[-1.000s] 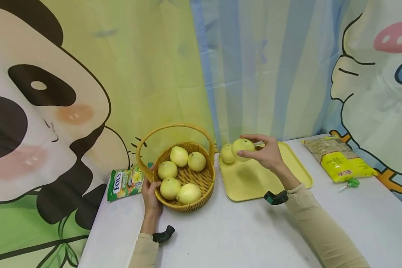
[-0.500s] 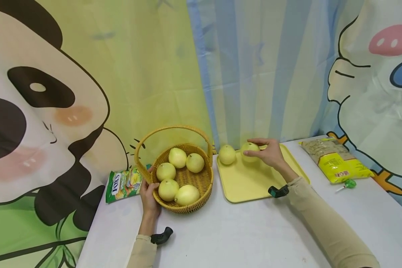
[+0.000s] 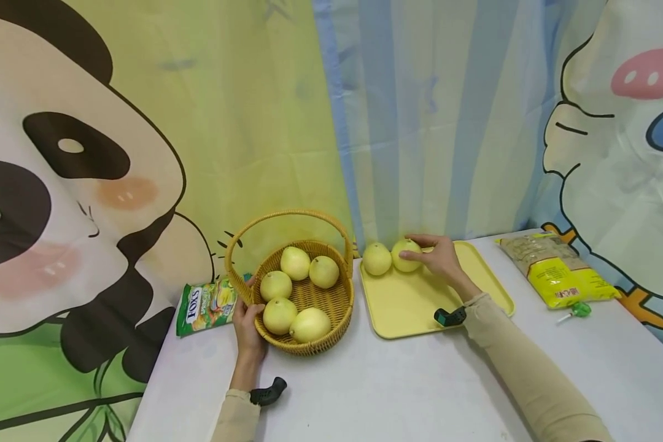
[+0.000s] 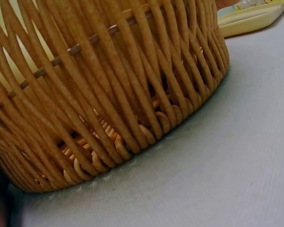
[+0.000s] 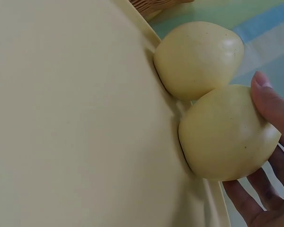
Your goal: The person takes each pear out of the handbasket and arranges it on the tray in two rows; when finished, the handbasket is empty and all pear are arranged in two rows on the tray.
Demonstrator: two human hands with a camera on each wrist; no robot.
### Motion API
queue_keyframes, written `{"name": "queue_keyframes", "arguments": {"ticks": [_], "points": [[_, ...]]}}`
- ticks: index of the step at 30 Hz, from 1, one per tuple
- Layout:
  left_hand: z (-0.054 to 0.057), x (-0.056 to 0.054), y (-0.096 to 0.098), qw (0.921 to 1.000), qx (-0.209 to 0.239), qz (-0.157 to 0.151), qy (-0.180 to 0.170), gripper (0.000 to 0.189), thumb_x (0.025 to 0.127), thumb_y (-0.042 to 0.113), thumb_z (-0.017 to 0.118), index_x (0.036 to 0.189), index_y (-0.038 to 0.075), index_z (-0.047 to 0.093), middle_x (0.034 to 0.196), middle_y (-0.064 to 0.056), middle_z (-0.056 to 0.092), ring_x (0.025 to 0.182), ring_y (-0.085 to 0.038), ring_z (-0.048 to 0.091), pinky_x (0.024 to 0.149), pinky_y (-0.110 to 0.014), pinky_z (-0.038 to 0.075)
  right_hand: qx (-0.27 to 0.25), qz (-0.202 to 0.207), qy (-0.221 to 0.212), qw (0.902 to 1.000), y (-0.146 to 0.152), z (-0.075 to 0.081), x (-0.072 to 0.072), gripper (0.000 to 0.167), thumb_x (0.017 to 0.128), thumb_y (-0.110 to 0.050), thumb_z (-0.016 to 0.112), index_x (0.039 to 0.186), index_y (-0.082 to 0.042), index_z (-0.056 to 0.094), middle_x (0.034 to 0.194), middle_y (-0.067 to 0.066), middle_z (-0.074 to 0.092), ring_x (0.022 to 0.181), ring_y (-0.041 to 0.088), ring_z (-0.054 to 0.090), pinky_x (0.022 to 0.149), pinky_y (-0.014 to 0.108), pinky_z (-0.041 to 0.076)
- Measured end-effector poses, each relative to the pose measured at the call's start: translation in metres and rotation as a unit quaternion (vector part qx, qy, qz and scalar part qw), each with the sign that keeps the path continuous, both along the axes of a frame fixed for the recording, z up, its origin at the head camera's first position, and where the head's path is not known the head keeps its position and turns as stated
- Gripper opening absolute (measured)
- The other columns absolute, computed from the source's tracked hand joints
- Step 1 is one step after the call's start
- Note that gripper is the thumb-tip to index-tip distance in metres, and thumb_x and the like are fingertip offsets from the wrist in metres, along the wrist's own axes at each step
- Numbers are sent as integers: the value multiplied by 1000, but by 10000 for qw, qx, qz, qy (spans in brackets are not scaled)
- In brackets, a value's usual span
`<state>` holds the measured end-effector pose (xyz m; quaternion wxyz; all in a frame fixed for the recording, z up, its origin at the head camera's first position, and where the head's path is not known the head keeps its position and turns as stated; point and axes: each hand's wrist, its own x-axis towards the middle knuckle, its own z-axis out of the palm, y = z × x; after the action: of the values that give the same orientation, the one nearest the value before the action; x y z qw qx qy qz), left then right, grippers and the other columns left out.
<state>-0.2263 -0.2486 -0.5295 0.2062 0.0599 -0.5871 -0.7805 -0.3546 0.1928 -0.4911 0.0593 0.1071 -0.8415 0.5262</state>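
Observation:
My right hand holds a pale yellow pear, thumb on one side and fingers curled round the other. This pear sits at the back edge of the yellow tray, touching a second pear on its left. With my left hand I grip the left side of the wicker basket, thumb over the rim; most of its fingers are hidden behind the wall. Several pears lie in the basket. The left wrist view is filled mostly by the basket's woven wall.
A green candy bag lies left of the basket, partly behind my left hand. Right of the tray are a yellow-and-clear food bag and a green lollipop. Printed curtains hang along the table's back edge.
My right hand has lowered the pear onto the tray and brought it left against the other pear. My left hand stays on the basket.

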Motion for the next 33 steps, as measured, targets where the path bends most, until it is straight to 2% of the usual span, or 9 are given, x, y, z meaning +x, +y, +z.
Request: {"name": "queue_keyframes", "arguments": {"ticks": [11, 17, 19, 22, 25, 28, 31, 33], "points": [[-1, 1, 0, 10000, -66, -9, -47, 64, 96, -5, 45, 157, 13, 51, 162, -7, 44, 144, -17, 45, 111, -22, 40, 313, 393, 15, 9987, -1, 1, 0, 63, 94, -42, 81, 148, -14, 64, 153, 18, 60, 142, 44, 52, 116, 62, 42], [1, 1, 0, 9999, -108, 27, -72, 63, 96, -4, 45, 157, 13, 51, 161, -6, 45, 143, -18, 45, 110, -22, 40, 494, 681, 55, 9964, 3, 3, 3, 68, 98, -38, 77, 155, -9, 55, 159, 19, 53, 143, 46, 52, 114, 60, 46], [1, 1, 1, 9998, -145, 40, -95, 63, 96, -3, 46, 156, 13, 52, 160, -5, 46, 143, -17, 46, 110, -22, 40, 477, 718, 34, 9963, 4, 5, 5, 70, 98, -36, 77, 157, -8, 52, 160, 20, 51, 144, 46, 51, 115, 59, 46], [2, 0, 1, 9998, -167, 13, -91, 63, 96, -4, 47, 156, 14, 52, 160, -5, 47, 143, -17, 46, 110, -23, 40, 369, 544, 145, 9977, 4, 11, 9, 69, 98, -34, 77, 157, -7, 52, 159, 22, 51, 145, 45, 49, 116, 60, 44], [1, 0, 1, 9998, -175, -32, -72, 65, 96, -4, 45, 157, 14, 50, 163, -5, 45, 146, -17, 44, 111, -22, 40, 193, 210, 531, 9982, -1, 24, 17, 62, 98, -30, 78, 152, -6, 58, 155, 21, 56, 143, 43, 52, 117, 61, 43], [0, 0, 0, 9998, -182, -57, -48, 65, 96, -4, 44, 158, 14, 50, 165, -3, 43, 148, -18, 42, 112, -21, 40, 25, 6, 1055, 9944, -14, 44, 29, 49, 96, -24, 80, 140, -5, 68, 143, 19, 67, 133, 40, 61, 113, 60, 47], [-1, 0, 0, 9998, -217, 8, -26, 65, 96, -4, 45, 157, 14, 50, 166, -2, 44, 149, -18, 43, 111, -19, 40, -79, 311, 1501, 9881, -35, 67, 46, 35, 95, -19, 81, 126, -4, 77, 127, 16, 76, 118, 36, 71, 104, 58, 54], [-1, 1, 0, 9997, -248, 15, -18, 64, 96, -4, 44, 157, 14, 51, 165, -2, 44, 150, -18, 43, 111, -19, 40, -69, 828, 1600, 9836, -51, 81, 58, 28, 95, -18, 80, 120, -5, 80, 119, 14, 79, 108, 32, 74, 98, 55, 58]]}}
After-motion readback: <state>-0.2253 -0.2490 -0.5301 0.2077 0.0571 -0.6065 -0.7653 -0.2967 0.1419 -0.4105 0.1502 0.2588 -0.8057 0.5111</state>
